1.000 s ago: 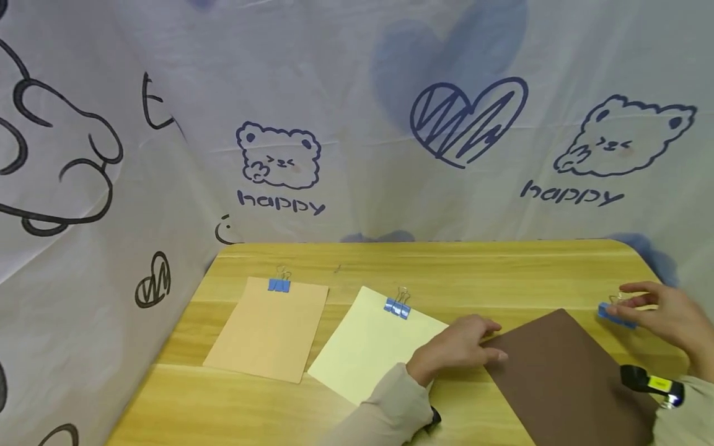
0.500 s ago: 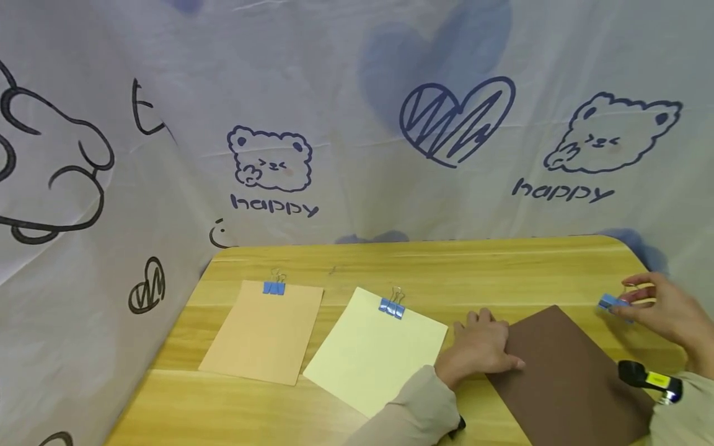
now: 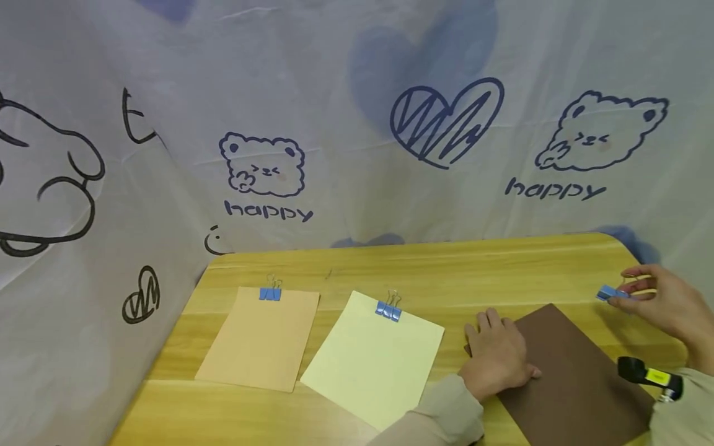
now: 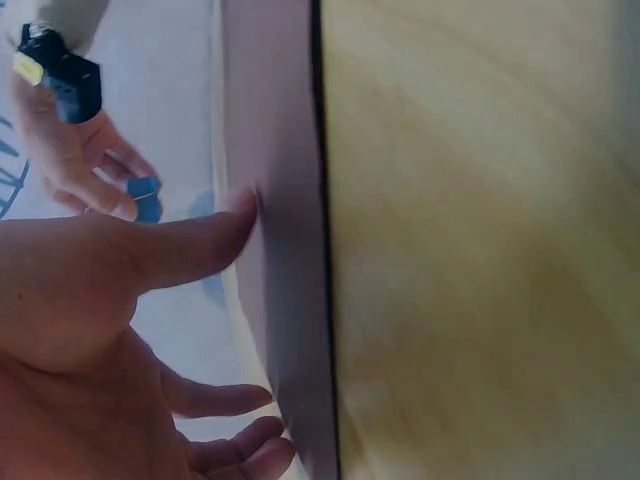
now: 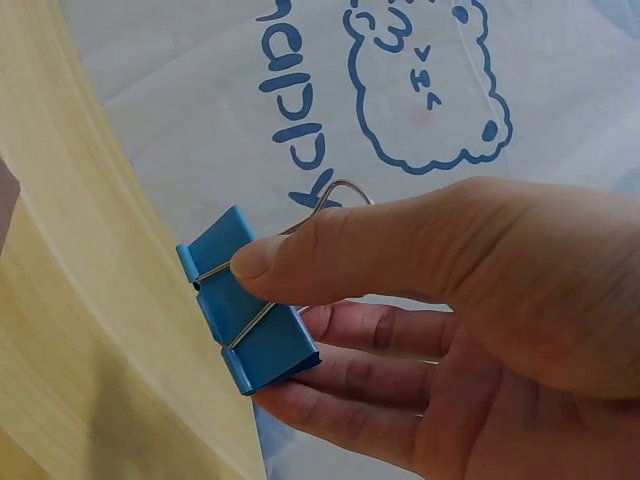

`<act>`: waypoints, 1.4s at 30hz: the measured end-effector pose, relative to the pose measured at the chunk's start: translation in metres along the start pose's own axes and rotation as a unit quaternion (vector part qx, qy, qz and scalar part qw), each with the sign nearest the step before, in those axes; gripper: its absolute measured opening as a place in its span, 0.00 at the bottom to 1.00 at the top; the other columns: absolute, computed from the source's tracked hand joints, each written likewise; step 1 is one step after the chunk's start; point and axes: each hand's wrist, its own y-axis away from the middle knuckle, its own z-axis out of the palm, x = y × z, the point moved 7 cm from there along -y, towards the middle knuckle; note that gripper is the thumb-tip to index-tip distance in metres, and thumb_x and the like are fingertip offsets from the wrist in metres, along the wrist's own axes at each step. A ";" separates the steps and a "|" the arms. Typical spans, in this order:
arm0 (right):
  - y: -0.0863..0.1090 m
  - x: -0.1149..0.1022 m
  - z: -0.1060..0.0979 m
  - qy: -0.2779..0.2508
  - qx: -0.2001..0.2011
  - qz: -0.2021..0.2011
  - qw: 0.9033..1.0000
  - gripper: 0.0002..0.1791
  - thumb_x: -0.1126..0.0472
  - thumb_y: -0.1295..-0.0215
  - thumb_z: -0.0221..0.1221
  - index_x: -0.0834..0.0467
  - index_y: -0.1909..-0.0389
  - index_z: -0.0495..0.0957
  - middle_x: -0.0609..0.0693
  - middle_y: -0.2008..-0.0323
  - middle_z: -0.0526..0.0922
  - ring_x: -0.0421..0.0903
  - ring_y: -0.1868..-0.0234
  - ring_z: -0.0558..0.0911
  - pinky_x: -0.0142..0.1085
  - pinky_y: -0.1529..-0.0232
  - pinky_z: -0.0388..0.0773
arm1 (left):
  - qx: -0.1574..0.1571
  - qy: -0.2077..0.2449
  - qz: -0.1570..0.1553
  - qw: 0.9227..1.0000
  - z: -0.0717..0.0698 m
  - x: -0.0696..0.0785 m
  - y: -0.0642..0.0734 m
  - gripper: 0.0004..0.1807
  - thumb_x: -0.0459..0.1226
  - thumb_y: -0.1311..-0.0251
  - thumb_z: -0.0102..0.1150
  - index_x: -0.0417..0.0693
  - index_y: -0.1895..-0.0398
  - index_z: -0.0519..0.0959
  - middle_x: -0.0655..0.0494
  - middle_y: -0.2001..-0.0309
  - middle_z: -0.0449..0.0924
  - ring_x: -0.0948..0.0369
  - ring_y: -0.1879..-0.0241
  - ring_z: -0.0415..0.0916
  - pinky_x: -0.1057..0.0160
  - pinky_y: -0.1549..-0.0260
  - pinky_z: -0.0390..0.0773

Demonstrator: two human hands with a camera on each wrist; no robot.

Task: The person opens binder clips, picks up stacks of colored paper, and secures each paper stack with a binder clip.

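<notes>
A blue binder clip (image 5: 245, 315) is pinched between the thumb and fingers of my right hand (image 3: 666, 303), beyond the right side of a brown sheet (image 3: 580, 384). In the right wrist view the clip's wire handles show, one partly behind the thumb. My left hand (image 3: 498, 356) rests on the left corner of the brown sheet and covers most of that corner. The left wrist view shows its thumb (image 4: 238, 212) touching the brown surface, with the other fingers fairly straight near its edge.
To the left lie a pale yellow sheet (image 3: 379, 365) and an orange sheet (image 3: 259, 341). Each has a blue binder clip on its top edge: one clip (image 3: 388, 311) on the yellow, another clip (image 3: 270, 293) on the orange. Printed cloth (image 3: 346, 204) hangs behind the wooden table (image 3: 334, 263).
My left hand has moved right, from over the yellow sheet's edge onto the brown sheet's corner. My right hand has lifted the binder clip slightly and turned it. The head view has shifted a little.
</notes>
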 end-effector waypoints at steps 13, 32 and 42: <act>0.001 0.000 -0.012 -0.015 0.030 0.011 0.999 0.31 0.67 0.37 0.69 0.79 0.43 0.64 0.78 0.56 0.76 0.75 0.57 0.79 0.46 0.71 0.83 | 0.012 -0.020 -0.022 0.999 -0.001 0.011 -0.001 0.38 0.73 0.59 0.69 0.58 0.56 0.74 0.56 0.53 0.67 0.59 0.56 0.62 0.60 0.52 0.68; 0.002 0.002 -0.010 -0.003 0.041 0.016 0.999 0.32 0.68 0.37 0.69 0.80 0.42 0.62 0.78 0.57 0.75 0.75 0.57 0.77 0.40 0.75 0.80 | -0.022 -0.018 -0.007 1.000 0.001 0.017 0.000 0.33 0.70 0.56 0.70 0.63 0.55 0.74 0.59 0.50 0.70 0.57 0.48 0.66 0.53 0.51 0.71; 0.002 0.001 -0.007 0.003 0.036 0.018 0.999 0.34 0.66 0.37 0.69 0.80 0.41 0.61 0.77 0.57 0.74 0.76 0.57 0.77 0.51 0.69 0.82 | -0.008 0.029 0.028 0.999 0.002 0.019 0.002 0.28 0.61 0.49 0.74 0.61 0.56 0.71 0.61 0.60 0.71 0.60 0.59 0.67 0.59 0.59 0.70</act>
